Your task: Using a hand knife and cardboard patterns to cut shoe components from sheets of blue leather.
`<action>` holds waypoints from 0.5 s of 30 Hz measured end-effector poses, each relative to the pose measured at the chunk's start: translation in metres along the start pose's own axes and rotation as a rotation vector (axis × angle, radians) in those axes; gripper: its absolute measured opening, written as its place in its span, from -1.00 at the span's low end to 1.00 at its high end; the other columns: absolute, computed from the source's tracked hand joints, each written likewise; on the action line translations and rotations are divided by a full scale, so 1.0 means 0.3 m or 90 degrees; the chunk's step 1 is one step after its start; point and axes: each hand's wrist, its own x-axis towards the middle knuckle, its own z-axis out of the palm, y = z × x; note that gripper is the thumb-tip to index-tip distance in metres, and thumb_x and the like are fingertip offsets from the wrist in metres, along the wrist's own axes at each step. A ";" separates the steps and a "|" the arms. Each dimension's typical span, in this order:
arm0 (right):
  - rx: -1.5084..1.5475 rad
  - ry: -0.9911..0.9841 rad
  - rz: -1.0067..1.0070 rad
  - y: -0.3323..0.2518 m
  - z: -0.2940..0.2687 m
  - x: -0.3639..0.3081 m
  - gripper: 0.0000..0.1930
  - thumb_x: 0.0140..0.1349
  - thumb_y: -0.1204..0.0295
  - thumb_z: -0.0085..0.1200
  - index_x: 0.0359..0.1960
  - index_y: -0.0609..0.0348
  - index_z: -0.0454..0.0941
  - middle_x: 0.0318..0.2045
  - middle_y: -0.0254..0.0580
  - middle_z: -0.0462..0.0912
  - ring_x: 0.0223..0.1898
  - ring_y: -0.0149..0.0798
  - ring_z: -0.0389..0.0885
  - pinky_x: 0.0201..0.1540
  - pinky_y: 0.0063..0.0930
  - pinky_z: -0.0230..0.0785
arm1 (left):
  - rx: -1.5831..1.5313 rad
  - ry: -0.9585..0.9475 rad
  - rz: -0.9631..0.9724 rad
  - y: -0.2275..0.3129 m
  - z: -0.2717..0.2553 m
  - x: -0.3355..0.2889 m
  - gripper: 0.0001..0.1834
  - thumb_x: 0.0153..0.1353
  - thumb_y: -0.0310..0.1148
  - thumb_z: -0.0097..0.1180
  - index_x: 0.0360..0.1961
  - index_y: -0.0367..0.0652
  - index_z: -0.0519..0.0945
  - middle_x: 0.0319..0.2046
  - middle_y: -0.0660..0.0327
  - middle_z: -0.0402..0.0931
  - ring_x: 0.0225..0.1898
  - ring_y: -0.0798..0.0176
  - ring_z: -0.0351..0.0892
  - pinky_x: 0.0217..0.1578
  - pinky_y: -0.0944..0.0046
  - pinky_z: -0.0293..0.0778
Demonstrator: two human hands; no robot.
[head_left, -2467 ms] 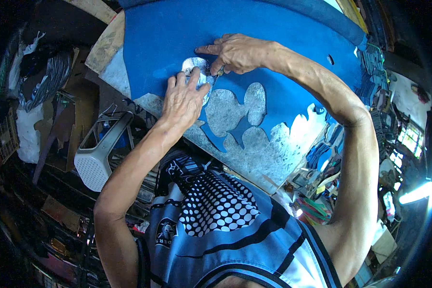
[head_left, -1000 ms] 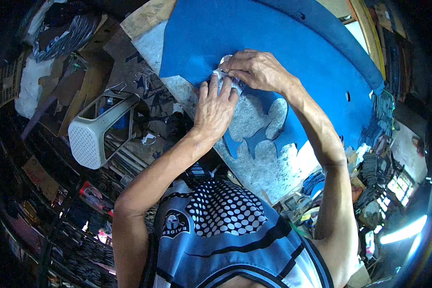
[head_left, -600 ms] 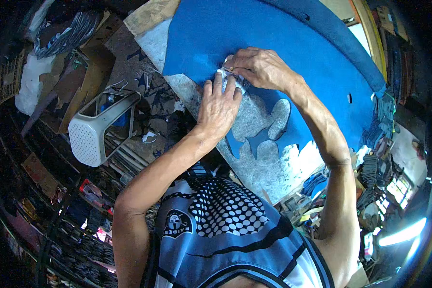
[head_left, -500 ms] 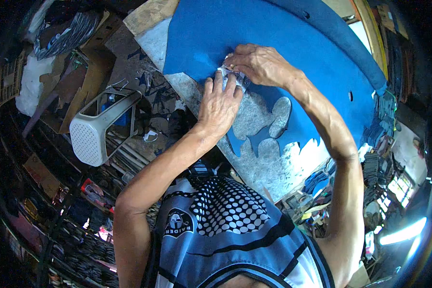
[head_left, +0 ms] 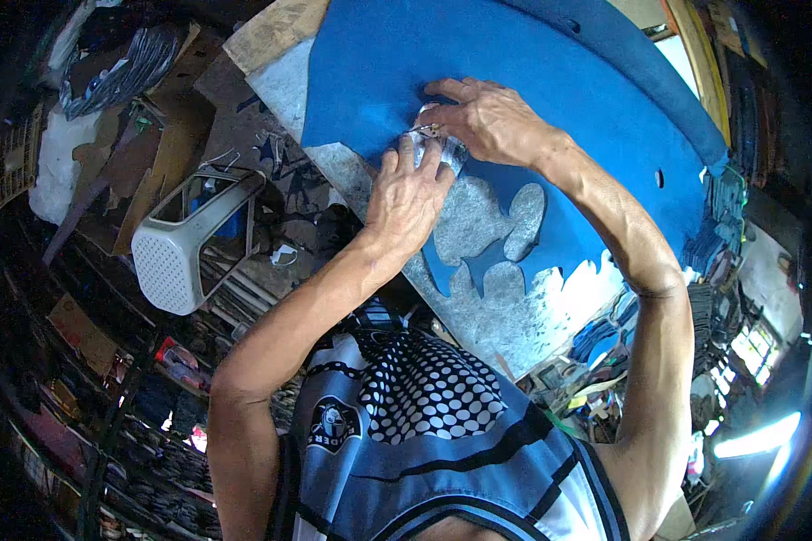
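A large blue sheet (head_left: 397, 54) with cut-out shapes along its near edge lies over a mottled grey tabletop (head_left: 505, 325). On the sheet's left part sits a small shiny, silvery piece (head_left: 452, 155), mostly covered by my hands. My left hand (head_left: 408, 194) lies over its near side, fingers apart and stretched forward, tips pressing on it. From the right, my right hand (head_left: 494, 122) reaches to its far side, with fingers curled and the tips drawn together. Something small and thin shows at those fingertips, too little visible to name.
A grey plastic stool (head_left: 167, 270) lies on its side at the left, among dark scraps on the floor. A rolled part of the blue sheet (head_left: 641, 68) runs along the far right. Stacks of cut blue pieces (head_left: 724, 212) stand beyond the table's right edge.
My right hand's fingers have shifted and spread slightly at the far side of the silvery piece, more of which shows now. My left hand has moved slightly nearer and left.
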 end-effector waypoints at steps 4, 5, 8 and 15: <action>-0.010 -0.011 -0.001 0.001 -0.025 0.011 -0.69 0.29 0.33 0.09 0.07 -0.11 0.63 0.21 -0.17 0.48 0.18 -0.08 0.49 0.22 -0.15 0.38 | 0.001 0.002 -0.003 -0.003 0.006 0.002 -0.72 0.15 -0.37 0.08 -0.09 -0.10 0.63 0.09 0.03 0.46 0.15 -0.10 0.40 -0.01 0.02 0.39; -0.010 -0.012 -0.002 0.006 -0.023 0.011 -0.69 0.29 0.33 0.09 0.07 -0.11 0.63 0.21 -0.17 0.48 0.18 -0.08 0.49 0.22 -0.15 0.38 | 0.001 0.012 0.000 -0.003 0.009 0.001 -0.71 0.15 -0.37 0.08 -0.09 -0.10 0.63 0.09 0.02 0.46 0.14 -0.10 0.40 -0.01 0.02 0.39; -0.017 -0.002 -0.028 0.025 -0.021 0.015 -0.68 0.27 0.34 0.10 0.07 -0.13 0.63 0.21 -0.18 0.49 0.17 -0.08 0.50 0.23 -0.12 0.36 | 0.003 0.013 0.006 -0.004 0.009 0.001 -0.71 0.15 -0.37 0.08 -0.08 -0.10 0.64 0.11 0.02 0.45 0.14 -0.11 0.41 -0.01 0.02 0.39; -0.094 -0.006 -0.073 0.047 -0.040 0.019 -0.67 0.21 0.38 0.09 0.02 -0.16 0.65 0.13 -0.25 0.57 0.12 -0.09 0.51 0.20 -0.15 0.39 | 0.007 0.004 0.011 -0.004 0.004 0.002 -0.70 0.16 -0.37 0.09 -0.07 -0.11 0.64 0.13 0.00 0.45 0.13 -0.12 0.42 -0.02 0.02 0.39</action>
